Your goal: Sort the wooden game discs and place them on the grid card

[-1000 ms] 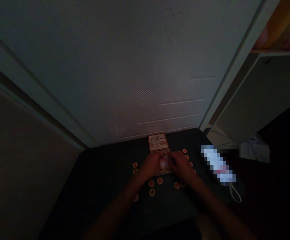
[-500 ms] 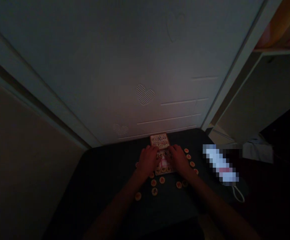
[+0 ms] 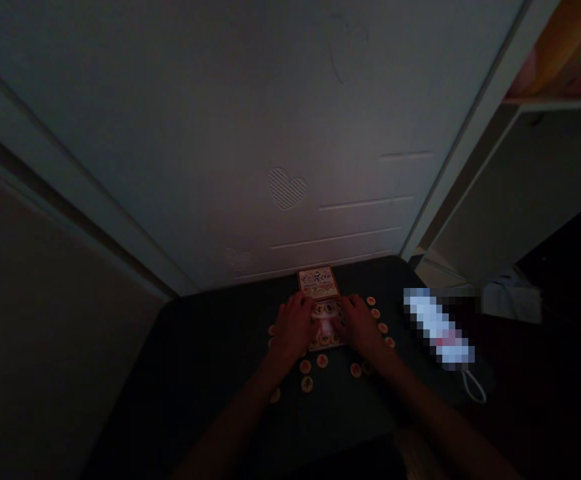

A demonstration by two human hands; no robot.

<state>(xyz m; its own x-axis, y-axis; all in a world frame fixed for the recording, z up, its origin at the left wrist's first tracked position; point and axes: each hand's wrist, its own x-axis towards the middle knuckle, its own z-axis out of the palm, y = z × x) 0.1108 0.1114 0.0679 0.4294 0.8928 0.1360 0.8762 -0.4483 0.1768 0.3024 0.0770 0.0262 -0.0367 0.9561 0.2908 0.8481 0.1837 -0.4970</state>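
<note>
In dim light a small open box (image 3: 326, 325) lies on a dark table (image 3: 210, 373), holding round wooden discs, with its printed lid (image 3: 317, 281) standing just behind it. My left hand (image 3: 293, 328) rests on the box's left side and my right hand (image 3: 361, 327) on its right side, fingers curled against the edges. Several loose round discs (image 3: 306, 383) with red or dark marks lie scattered around both hands.
A pale door with heart shapes (image 3: 286, 189) rises behind the table. A blurred white object (image 3: 437, 328) with a cord loop (image 3: 473, 387) lies at the table's right. A shelf unit (image 3: 545, 100) stands at the far right.
My hands, together over the middle of the box a second ago, have parted to its left and right sides. The discs inside the box now show between them.
</note>
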